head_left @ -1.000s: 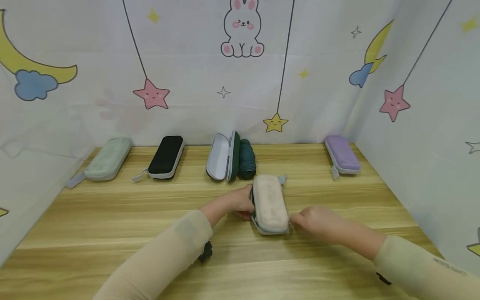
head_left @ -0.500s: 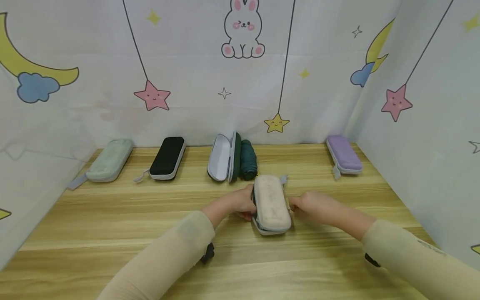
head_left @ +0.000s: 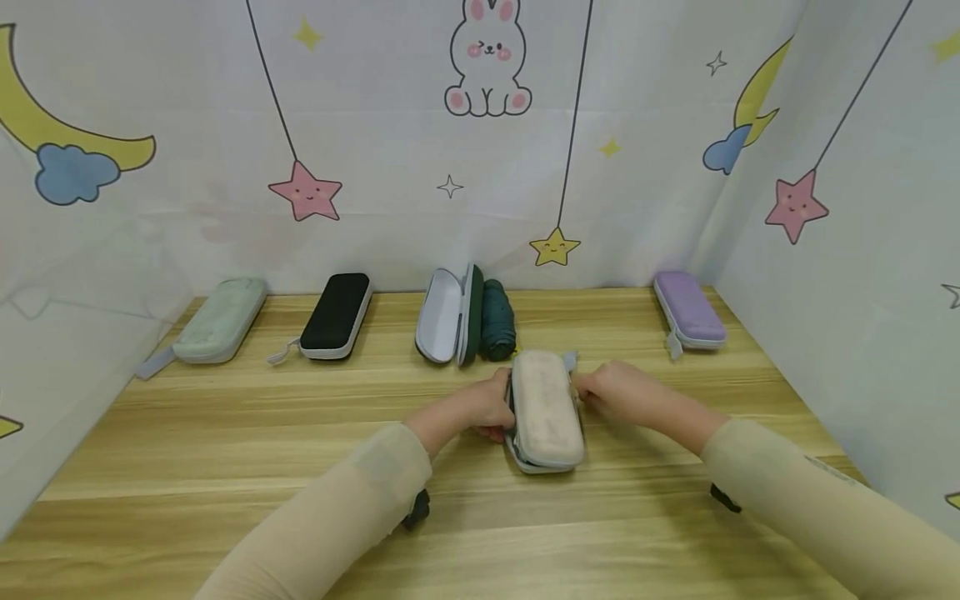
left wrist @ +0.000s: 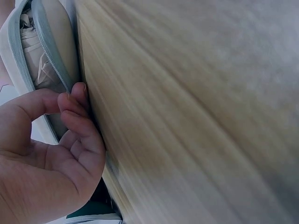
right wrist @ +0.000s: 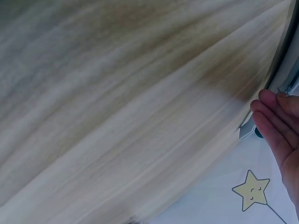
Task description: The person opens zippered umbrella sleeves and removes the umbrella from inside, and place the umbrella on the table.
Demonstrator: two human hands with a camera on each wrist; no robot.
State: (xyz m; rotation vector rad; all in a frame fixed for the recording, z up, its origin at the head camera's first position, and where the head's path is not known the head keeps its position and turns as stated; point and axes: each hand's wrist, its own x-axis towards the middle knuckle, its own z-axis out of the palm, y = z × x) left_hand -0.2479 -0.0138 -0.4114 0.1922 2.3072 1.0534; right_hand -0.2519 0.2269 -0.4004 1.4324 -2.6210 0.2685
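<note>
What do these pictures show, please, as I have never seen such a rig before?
There is no machine: a person works bare-handed. One picture is from a camera on the head, looking down at a table; two are from wrist cameras. The left hand holds a partly unzipped cream case; the right hand pinches what looks like the zip pull at its other edge. Farther back lie a pale green case, a black case, an open dark green case, a teal bundle and a purple case.
</note>
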